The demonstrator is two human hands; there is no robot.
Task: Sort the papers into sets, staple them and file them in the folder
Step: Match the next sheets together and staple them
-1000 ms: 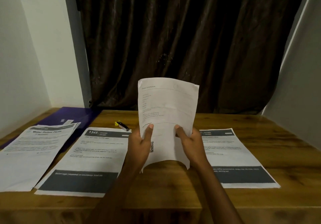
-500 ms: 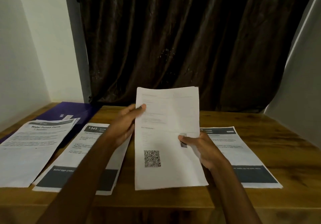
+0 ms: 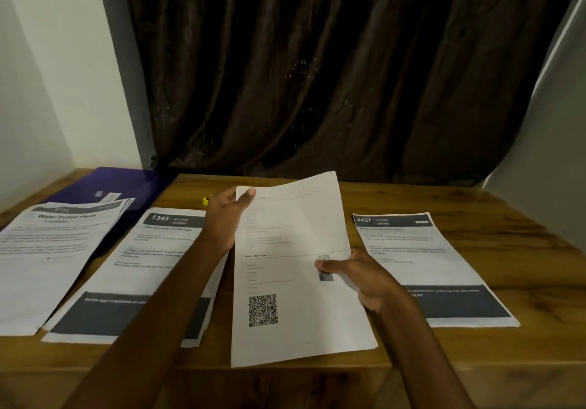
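Note:
I hold a small stack of white sheets (image 3: 295, 269) with a QR code on the top page, just above the table's middle. My left hand (image 3: 226, 218) pinches the stack's top left corner, thumb on top. My right hand (image 3: 358, 277) grips its right edge with the thumb pressed on the page. Three paper piles lie flat on the table: a "Water Potted Plants" pile (image 3: 47, 250) at the left, a "1345 Kitchen" pile (image 3: 136, 269) beside it, and a "2437 Kitchen" pile (image 3: 421, 262) at the right. A purple folder (image 3: 126, 183) lies at the back left, partly under the left pile.
A small yellow object (image 3: 206, 200) peeks out behind my left hand. The wooden table (image 3: 520, 250) meets white walls on the left and right and a dark brown curtain (image 3: 317, 75) behind. Bare wood shows at the far right and along the front edge.
The held stack came down from upright to nearly flat over the table. My left hand moved from its bottom edge up to the top left corner. My right hand stays on the right edge.

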